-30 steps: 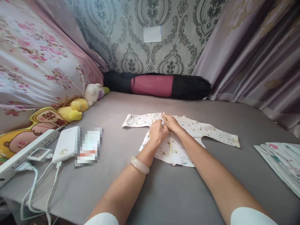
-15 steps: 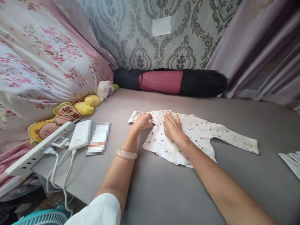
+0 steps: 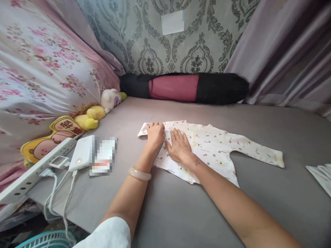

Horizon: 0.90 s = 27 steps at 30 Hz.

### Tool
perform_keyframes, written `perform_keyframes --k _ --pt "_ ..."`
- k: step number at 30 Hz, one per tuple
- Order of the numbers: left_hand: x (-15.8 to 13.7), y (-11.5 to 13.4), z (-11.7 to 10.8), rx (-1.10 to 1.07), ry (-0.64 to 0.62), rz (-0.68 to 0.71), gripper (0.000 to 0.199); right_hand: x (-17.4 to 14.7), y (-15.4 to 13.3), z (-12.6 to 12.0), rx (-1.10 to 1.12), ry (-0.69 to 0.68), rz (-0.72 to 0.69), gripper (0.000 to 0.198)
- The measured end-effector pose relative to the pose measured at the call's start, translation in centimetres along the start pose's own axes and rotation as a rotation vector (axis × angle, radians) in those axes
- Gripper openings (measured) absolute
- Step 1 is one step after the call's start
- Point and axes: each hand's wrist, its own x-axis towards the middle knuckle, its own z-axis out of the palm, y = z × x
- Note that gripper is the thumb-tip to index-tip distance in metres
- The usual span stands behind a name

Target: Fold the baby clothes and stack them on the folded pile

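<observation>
A small white long-sleeved baby shirt with a tiny scattered print lies spread on the grey sheet, one sleeve stretched out to the right. My left hand is at the left sleeve near the armpit, its fingers curled closed on the cloth; the fingertips are partly hidden. Just to its right, my right hand lies flat on the shirt's front, fingers stretched out, pressing on the fabric. A pale bangle circles my left wrist.
To the left are a white power strip, a white power bank with cables, and a blurred phone-like item. Plush toys line the floral curtain. A black-and-pink roll bag rests by the wall. White folded pleats show at right.
My right hand has slid left and slightly down across the shirt's front. My left hand has turned over, and its fingers have closed on the sleeve. The view has shifted slightly.
</observation>
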Motion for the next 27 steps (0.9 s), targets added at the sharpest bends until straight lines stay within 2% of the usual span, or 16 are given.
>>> perform_keyframes --k 7,10,12,14,18,22,27 --pt "-0.4 4.0 0.5 -0.398 0.012 0.069 0.045 0.6 1.3 -2.6 0.138 -0.048 -0.041 0.058" --pt "-0.6 5.1 1.6 -0.476 -0.031 0.085 0.050 1.1 3.1 -3.3 0.109 0.148 0.071 0.052" --pt "-0.7 5.3 2.7 -0.437 -0.063 0.138 0.050 1.4 4.5 -3.1 0.015 0.301 0.204 0.052" --pt "-0.9 5.3 3.8 -0.333 -0.089 0.204 0.049 1.6 5.7 -2.5 -0.054 0.363 0.322 0.056" --pt "-1.5 5.2 5.2 -0.090 -0.137 0.279 0.053 1.9 7.2 -1.7 -0.046 0.307 0.485 0.066" --pt "-1.7 5.3 5.5 0.009 -0.129 0.295 0.059 2.0 7.4 -1.7 -0.028 0.234 0.519 0.070" --pt "-1.6 5.2 5.5 0.020 -0.127 0.304 0.062 1.7 7.2 -2.5 0.027 0.237 0.497 0.070"
